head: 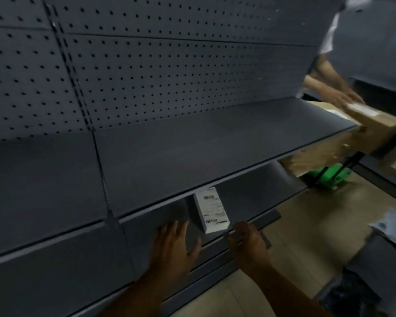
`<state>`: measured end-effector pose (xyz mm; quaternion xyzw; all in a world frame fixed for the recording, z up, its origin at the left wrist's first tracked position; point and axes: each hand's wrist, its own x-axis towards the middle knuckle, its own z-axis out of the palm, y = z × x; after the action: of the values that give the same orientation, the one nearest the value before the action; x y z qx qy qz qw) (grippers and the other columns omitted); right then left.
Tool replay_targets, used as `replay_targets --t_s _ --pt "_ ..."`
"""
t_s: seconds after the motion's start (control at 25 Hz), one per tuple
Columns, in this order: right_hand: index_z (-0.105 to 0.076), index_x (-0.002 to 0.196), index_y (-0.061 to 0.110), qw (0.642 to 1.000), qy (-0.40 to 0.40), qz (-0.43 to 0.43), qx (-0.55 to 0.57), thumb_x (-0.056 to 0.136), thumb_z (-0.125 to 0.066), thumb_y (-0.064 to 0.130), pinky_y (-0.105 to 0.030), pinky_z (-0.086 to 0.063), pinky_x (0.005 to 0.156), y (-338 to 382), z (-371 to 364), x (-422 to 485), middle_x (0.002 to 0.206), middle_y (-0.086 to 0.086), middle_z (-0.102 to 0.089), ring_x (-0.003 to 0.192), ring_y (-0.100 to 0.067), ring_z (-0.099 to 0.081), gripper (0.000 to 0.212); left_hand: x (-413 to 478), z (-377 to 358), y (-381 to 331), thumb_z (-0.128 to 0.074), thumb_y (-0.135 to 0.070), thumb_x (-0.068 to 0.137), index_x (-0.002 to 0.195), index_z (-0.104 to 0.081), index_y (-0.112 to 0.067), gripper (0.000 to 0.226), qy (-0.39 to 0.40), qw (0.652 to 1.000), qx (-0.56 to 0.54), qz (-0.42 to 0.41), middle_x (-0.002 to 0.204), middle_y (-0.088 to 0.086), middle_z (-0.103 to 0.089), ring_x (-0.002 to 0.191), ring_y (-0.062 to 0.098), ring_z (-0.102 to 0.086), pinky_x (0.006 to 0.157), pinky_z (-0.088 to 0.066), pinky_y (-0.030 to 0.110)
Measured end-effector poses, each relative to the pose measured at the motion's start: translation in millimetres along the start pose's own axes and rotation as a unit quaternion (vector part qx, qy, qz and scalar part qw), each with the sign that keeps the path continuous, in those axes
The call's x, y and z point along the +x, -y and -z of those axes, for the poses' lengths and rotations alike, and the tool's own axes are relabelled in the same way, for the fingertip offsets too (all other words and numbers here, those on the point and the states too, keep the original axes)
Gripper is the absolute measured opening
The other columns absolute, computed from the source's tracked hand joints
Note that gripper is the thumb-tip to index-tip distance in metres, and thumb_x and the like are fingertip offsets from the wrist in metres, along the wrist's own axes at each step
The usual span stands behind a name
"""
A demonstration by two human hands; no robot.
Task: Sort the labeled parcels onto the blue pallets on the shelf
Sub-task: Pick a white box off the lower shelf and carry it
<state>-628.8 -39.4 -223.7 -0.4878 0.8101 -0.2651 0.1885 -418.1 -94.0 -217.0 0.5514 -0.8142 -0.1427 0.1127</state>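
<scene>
Your parcel (212, 210) lay label-up on the lower shelf (249, 193), probably so its barcode could be read, between your hands. Your left hand (174, 243) was spread, released; whether your right hand (247, 241) gripped anything, I couldn't tell

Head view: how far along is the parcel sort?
Done: one white labeled parcel sits on the lower shelf. In hand: nothing; left hand open beside it, right hand at the shelf edge. Left: cardboard boxes stacked at right, one under another person's hands. No blue pallets in view.
</scene>
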Motion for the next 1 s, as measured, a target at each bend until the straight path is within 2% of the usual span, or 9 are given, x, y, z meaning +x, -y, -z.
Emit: replay_targets --t_s 0.12,0.24,0.36,0.44,0.56,0.68,0.8,0.92,1.0 --pt "-0.059 0.113 0.033 0.999 0.033 0.002 0.013 0.084 -0.07 0.057 -0.033 -0.06 0.074 -24 -14 44 0.114 0.003 -0.065 0.098 -0.016 -0.067 0.039 7 -18 -16 -0.034 -0.064 0.097 0.154 -0.036 -0.029 0.067 -0.029 0.996 -0.005 0.088 0.153 -0.005 -0.044 0.14 0.018 -0.037 0.117 -0.024 0.034" --pt "-0.054 0.133 0.024 0.999 0.018 0.027 0.0 0.083 -0.069 0.064 -0.046 -0.055 0.095 -46 -47 79 0.129 -0.004 -0.06 0.119 -0.025 -0.058 0.066 19 -42 -13 -0.039 -0.061 0.098 0.152 -0.039 -0.028 0.064 -0.049 0.989 -0.009 0.138 0.153 -0.005 -0.045 0.141 0.018 -0.038 0.116 -0.025 0.032" --pt "-0.048 0.14 0.012 1.0 -0.012 0.0 -0.002 0.076 -0.069 0.074 -0.047 -0.048 0.104 -68 -85 115 0.135 -0.011 -0.056 0.125 -0.03 -0.052 0.091 26 -77 -5 -0.042 -0.057 0.098 0.148 -0.045 -0.026 0.059 -0.052 0.986 -0.01 0.157 0.148 -0.003 -0.051 0.136 0.021 -0.045 0.112 -0.033 0.034" --pt "-0.052 0.138 0.013 1.0 -0.007 0.006 -0.008 0.075 -0.069 0.075 -0.047 -0.043 0.109 -78 -104 133 0.136 -0.009 -0.058 0.126 -0.03 -0.053 0.09 25 -95 1 -0.047 -0.052 0.095 0.138 -0.057 -0.021 0.054 -0.078 0.983 -0.032 0.163 0.135 0.002 -0.061 0.124 0.027 -0.056 0.103 -0.042 0.039" --pt "-0.062 0.129 0.022 0.999 0.001 0.048 0.026 0.08 -0.069 0.069 -0.049 -0.041 0.111 -86 -119 140 0.129 0.0 -0.066 0.124 -0.024 -0.058 0.068 14 -103 8 -0.047 -0.053 0.09 0.134 -0.06 -0.023 0.055 -0.086 0.977 -0.03 0.192 0.132 0.001 -0.063 0.121 0.026 -0.057 0.102 -0.042 0.039" --pt "-0.063 0.126 0.019 0.995 -0.018 0.023 0.091 0.081 -0.07 0.065 -0.052 -0.049 0.104 -85 -130 131 0.125 -0.006 -0.068 0.117 -0.024 -0.063 0.065 -2 -94 14 -0.043 -0.055 0.088 0.141 -0.053 -0.026 0.061 -0.064 0.973 -0.023 0.221 0.139 -0.003 -0.058 0.129 0.023 -0.052 0.106 -0.038 0.035" --pt "-0.057 0.127 0.023 0.981 0.011 -0.006 0.196 0.078 -0.076 0.059 -0.033 -0.062 0.076 -78 -135 122 0.122 -0.003 -0.065 0.103 -0.016 -0.068 0.064 -15 -83 18 -0.041 -0.057 0.086 0.139 -0.057 -0.024 0.065 -0.071 0.969 -0.014 0.238 0.135 -0.001 -0.062 0.126 0.025 -0.055 0.104 -0.041 0.038" --pt "-0.059 0.121 0.023 0.98 0.005 0.003 0.198 0.077 -0.082 0.05 -0.009 -0.049 0.048 -67 -136 127 0.113 0.001 -0.068 0.085 -0.002 -0.066 0.057 -29 -75 21 -0.031 -0.064 0.084 0.134 -0.063 -0.022 0.072 -0.092 0.963 -0.005 0.254 0.13 0.001 -0.065 0.123 0.027 -0.059 0.1 -0.045 0.041" --pt "-0.065 0.114 0.023 0.976 0.003 -0.035 0.217 0.074 -0.085 0.048 -0.008 -0.046 0.047 -58 -132 129 0.105 0.002 -0.073 0.077 0.005 -0.062 0.05 -39 -66 22 -0.026 -0.068 0.083 0.135 -0.062 -0.023 0.078 -0.09 0.958 -0.001 0.274 0.131 -0.001 -0.065 0.124 0.026 -0.058 0.102 -0.044 0.041"
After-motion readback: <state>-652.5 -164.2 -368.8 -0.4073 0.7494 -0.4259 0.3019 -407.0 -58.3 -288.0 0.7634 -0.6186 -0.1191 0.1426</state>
